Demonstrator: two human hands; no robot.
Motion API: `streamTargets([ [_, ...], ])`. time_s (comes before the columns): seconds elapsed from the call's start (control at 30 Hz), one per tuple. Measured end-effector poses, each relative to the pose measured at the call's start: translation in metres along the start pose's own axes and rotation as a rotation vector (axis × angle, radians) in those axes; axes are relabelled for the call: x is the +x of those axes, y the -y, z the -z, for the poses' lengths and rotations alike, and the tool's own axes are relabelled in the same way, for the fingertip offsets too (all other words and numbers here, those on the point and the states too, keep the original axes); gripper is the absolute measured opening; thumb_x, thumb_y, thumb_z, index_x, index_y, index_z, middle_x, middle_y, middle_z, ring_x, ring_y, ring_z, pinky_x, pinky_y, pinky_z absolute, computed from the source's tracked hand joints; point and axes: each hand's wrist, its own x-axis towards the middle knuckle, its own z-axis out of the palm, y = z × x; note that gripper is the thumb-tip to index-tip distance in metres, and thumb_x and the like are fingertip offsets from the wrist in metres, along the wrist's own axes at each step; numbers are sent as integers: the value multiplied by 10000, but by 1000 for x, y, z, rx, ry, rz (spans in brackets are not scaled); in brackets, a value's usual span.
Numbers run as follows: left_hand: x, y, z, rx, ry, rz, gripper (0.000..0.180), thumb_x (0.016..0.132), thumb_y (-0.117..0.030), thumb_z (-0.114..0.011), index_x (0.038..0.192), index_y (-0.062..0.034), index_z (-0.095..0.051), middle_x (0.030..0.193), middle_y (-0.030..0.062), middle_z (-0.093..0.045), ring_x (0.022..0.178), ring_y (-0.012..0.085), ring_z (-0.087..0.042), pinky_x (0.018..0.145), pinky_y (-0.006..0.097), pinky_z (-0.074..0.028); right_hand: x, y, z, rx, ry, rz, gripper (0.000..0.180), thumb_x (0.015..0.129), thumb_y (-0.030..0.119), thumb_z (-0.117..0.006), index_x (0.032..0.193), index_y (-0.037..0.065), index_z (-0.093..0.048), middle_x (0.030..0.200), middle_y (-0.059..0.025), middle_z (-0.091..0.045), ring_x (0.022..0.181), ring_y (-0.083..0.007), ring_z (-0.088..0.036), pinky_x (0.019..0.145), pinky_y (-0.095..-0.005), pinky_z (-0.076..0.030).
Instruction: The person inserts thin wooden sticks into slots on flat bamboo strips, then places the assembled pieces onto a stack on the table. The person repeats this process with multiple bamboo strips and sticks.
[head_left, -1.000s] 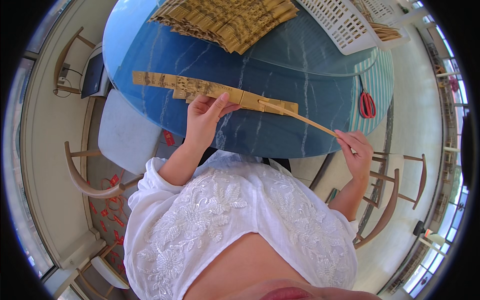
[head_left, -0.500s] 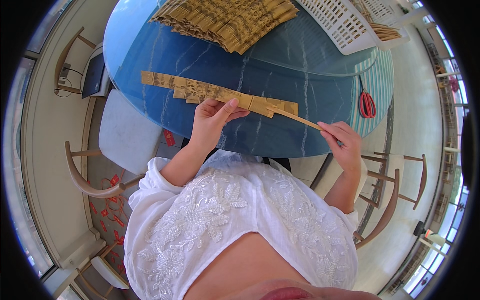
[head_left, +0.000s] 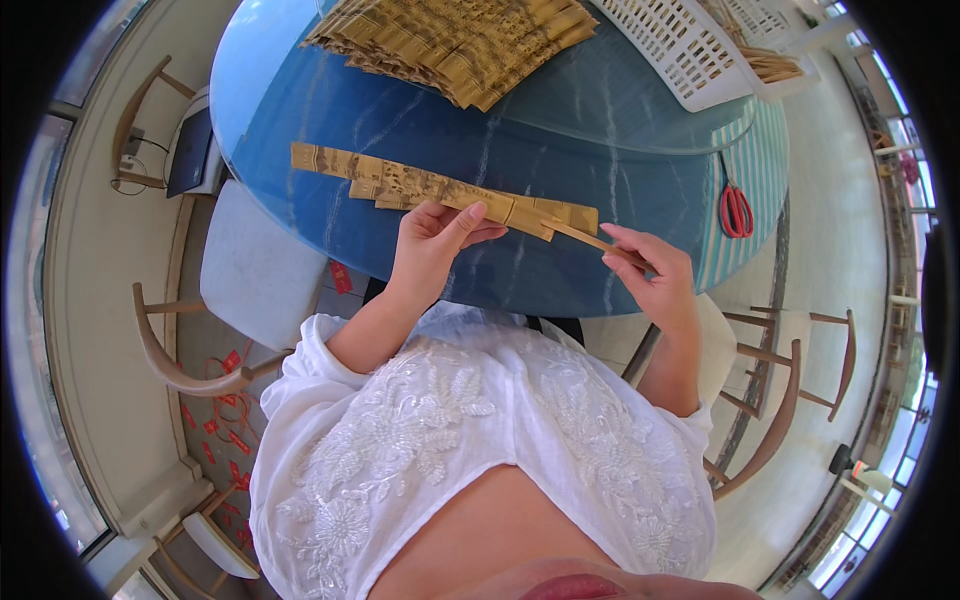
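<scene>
A long, narrow gold paper strip (head_left: 385,178) with a dark printed pattern is pinched in my left hand (head_left: 430,248), thumb on top. From its right end runs a thin flat wooden stick (head_left: 582,237). Whether the stick's tip lies inside the strip or on it, I cannot tell. My right hand (head_left: 655,275) grips the stick toward its outer end, between thumb and fingers. Behind the held strip, more gold strips (head_left: 577,215) lie on the blue table (head_left: 470,275), partly covered by it.
A large pile of similar gold strips (head_left: 450,45) occupies the far side. At the far right stands a white perforated basket (head_left: 685,65) with wooden sticks (head_left: 770,66). Red-handled scissors (head_left: 736,212) rest on a striped cloth (head_left: 757,185). Chairs flank the table, one wooden (head_left: 190,380).
My right hand has moved left along the stick, closer to the strip, and less of the stick shows between. My left hand and the strip have shifted slightly right.
</scene>
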Motion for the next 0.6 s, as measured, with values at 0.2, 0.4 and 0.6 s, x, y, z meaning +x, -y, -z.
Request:
streamTargets([
  [0.2, 3, -10, 8, -38, -36, -12, 187, 933, -114, -577, 1040, 39, -586, 1026, 194, -654, 918, 272, -676, 837, 397, -567, -27, -32, 36, 284, -67, -195, 230, 820, -34, -661, 1049, -24, -659, 854, -95, -675, 715, -114, -617, 654, -216, -486],
  [0.4, 3, -8, 2, -73, -50, 8, 205, 929, -124, -587, 1042, 47, -580, 1020, 194, -656, 898, 274, -679, 831, 396, -568, -37, -46, 30, 482, -185, -230, 151, 837, -59, -627, 985, -60, -652, 823, -122, -670, 709, -145, -616, 663, -237, -496],
  [0.6, 0, -11, -2, -40, -8, 47, 209, 931, -130, -585, 1040, 48, -593, 1023, 189, -659, 890, 269, -680, 834, 396, -564, -27, -44, 19, 568, -136, -187, 155, 840, -75, -610, 989, -57, -652, 822, -130, -668, 701, -148, -612, 658, -244, -499],
])
